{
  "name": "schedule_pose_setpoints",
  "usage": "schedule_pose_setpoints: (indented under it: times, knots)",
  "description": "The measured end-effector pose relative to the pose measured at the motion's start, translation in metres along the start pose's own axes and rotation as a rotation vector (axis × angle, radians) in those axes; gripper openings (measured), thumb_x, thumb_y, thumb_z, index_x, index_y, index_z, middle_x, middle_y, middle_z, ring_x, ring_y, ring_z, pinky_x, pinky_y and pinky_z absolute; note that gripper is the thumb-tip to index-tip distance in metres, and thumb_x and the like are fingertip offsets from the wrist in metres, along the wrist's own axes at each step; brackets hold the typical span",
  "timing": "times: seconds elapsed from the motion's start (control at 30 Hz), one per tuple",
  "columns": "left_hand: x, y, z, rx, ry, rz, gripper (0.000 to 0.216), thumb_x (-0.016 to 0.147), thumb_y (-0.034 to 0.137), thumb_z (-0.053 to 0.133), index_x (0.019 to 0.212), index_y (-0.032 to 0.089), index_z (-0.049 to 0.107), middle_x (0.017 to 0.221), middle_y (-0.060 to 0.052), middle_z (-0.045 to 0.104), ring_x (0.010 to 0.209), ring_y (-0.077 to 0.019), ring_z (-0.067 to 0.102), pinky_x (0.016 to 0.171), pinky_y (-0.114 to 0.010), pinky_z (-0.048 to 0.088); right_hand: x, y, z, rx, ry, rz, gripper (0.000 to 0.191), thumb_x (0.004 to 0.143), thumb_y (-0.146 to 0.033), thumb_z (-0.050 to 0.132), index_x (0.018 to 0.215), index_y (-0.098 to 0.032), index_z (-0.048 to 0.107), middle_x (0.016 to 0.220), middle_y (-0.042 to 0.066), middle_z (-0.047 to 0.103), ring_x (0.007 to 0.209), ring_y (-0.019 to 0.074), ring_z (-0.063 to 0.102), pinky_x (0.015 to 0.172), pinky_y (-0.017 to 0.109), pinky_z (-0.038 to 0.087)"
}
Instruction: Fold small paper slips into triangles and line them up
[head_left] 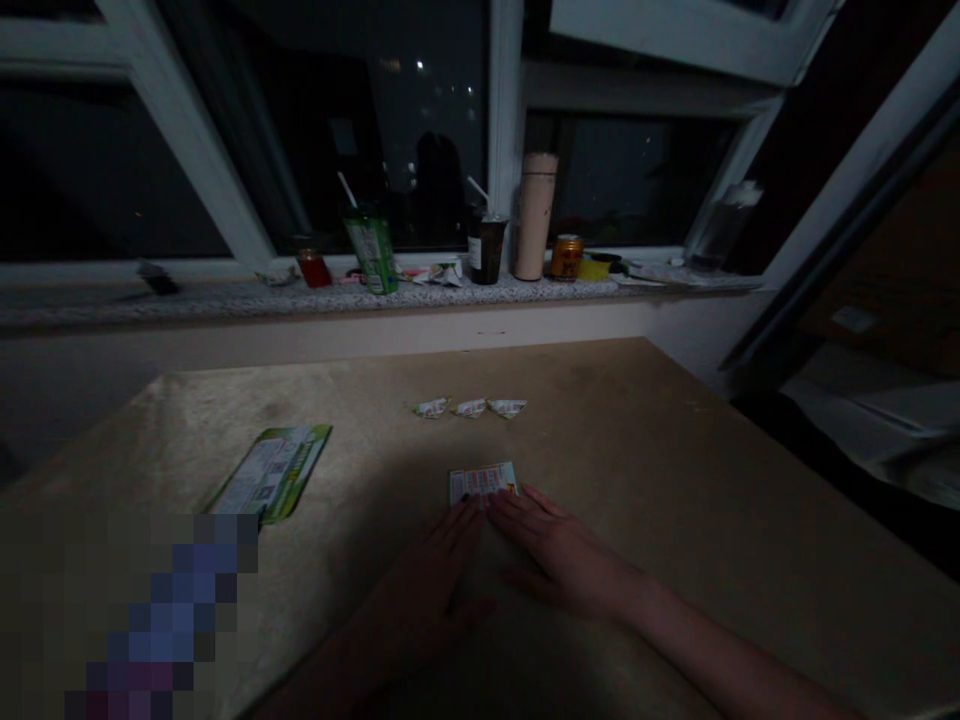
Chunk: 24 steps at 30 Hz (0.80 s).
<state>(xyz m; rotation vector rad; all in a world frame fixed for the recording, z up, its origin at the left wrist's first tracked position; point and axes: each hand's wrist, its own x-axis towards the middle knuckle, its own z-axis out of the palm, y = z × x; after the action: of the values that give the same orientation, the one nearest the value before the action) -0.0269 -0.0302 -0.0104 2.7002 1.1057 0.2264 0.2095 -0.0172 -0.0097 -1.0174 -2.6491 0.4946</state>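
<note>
A small printed paper piece (482, 479) lies flat on the tan tabletop (637, 450), in the middle. The fingertips of my left hand (427, 570) rest on its near left edge, fingers stretched out. From the right, my right hand (562, 550) lies with straight fingers on its near right part. Neither hand grips anything; both cover the near side of the paper. Beyond it, three small folded paper pieces (470, 408) sit side by side in a row. To the left lies a green and white printed packet (274, 470), apart from my hands.
A pixelated patch hides the table's lower left. Behind the table, a speckled windowsill (420, 297) bears a green cup with straw (373, 250), a dark drink cup (486, 248), a pink flask (536, 215), an orange can (567, 258), a red-filled jar (313, 268) and a clear bottle (726, 228).
</note>
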Motion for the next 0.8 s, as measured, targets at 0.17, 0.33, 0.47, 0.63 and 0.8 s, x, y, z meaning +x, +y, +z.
schedule_pose_setpoints:
  times: [0.17,0.33,0.47,0.63,0.8]
  knots:
    - [-0.0012,-0.0021,0.0015,-0.024,-0.013,-0.003,0.079,0.087,0.047,0.051,0.148,0.018,0.011,0.152,-0.011,0.018,0.136,-0.0289,0.022,0.109,-0.047,0.026,-0.0023,-0.0036,-0.0014,-0.041,0.031,0.001,0.065,0.087,-0.036,0.052,0.144,-0.014,0.027,0.148,0.009,0.029,0.137,0.0209,0.024,0.116,0.042,0.012]
    - [-0.0016,-0.0024,0.0042,-0.014,-0.028,-0.016,0.082,0.086,0.052,0.049,0.148,0.018,0.008,0.152,-0.011,0.017,0.137,-0.0296,0.021,0.109,-0.046,0.026,-0.0058,-0.0044,0.0021,-0.048,0.145,0.054,0.051,0.090,-0.035,0.048,0.136,-0.012,0.043,0.139,0.011,0.044,0.132,0.0210,0.036,0.115,0.042,0.017]
    - [-0.0020,-0.0026,0.0057,-0.001,-0.024,-0.010,0.082,0.086,0.051,0.050,0.148,0.018,0.007,0.152,-0.011,0.016,0.137,-0.0298,0.020,0.109,-0.047,0.026,-0.0057,-0.0032,0.0049,-0.033,0.176,0.044,0.047,0.091,-0.033,0.047,0.133,-0.012,0.046,0.135,0.012,0.050,0.129,0.0214,0.041,0.115,0.045,0.017]
    - [-0.0024,-0.0023,0.0066,-0.016,-0.011,-0.009,0.083,0.086,0.048,0.052,0.148,0.019,0.006,0.152,-0.011,0.017,0.137,-0.0293,0.020,0.108,-0.048,0.028,-0.0060,-0.0015,0.0060,-0.036,0.181,0.049,0.048,0.089,-0.031,0.048,0.133,-0.012,0.046,0.136,0.013,0.048,0.127,0.0217,0.043,0.112,0.043,0.027]
    - [-0.0019,-0.0020,0.0057,0.006,-0.031,-0.021,0.081,0.086,0.047,0.053,0.148,0.016,0.010,0.152,-0.012,0.017,0.137,-0.0284,0.020,0.109,-0.046,0.026,-0.0075,-0.0007,0.0058,-0.064,0.220,0.079,0.041,0.091,-0.028,0.045,0.130,-0.014,0.050,0.133,0.011,0.052,0.127,0.0217,0.043,0.114,0.046,0.020]
